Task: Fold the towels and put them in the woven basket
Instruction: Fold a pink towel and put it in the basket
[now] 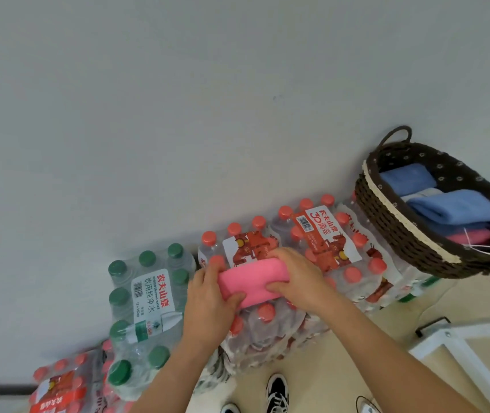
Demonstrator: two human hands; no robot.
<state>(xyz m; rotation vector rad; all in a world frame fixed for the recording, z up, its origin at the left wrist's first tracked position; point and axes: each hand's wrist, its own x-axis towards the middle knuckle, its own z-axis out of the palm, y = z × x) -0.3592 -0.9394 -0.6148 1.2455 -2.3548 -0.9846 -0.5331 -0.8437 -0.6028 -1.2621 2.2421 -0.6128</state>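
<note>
**Folded pink towel in both hands, basket off to the right**

At the left stands a pack of green-capped water bottles (pixel 148 293), which has no part in the task. Just right of it, the left hand (pixel 208 296) grips the left end of the pink towel (pixel 252 281), thumb curled over the near edge and fingers wrapped behind. The towel is folded into a compact bar whose long axis runs left to right, tilted slightly up toward the far right. The right hand (pixel 300 281) clasps the other end in the same way, thumb on the near side.

The towel sits over the packs of red-capped bottles (pixel 324 236). It may be resting on the caps or held just above them; the view does not settle it.

Further right and farther away, on the same row of packs, is the woven basket (pixel 392 231). It is tipped so its opening faces the person, and it already holds folded blue towels (pixel 452 207) and a second pink one (pixel 470 236).

The basket lies well apart to the right of both hands, with the right hand nearer. The towel's long axis already points roughly toward it, so the carry is likely a sideways sweep to the right and away.
</note>
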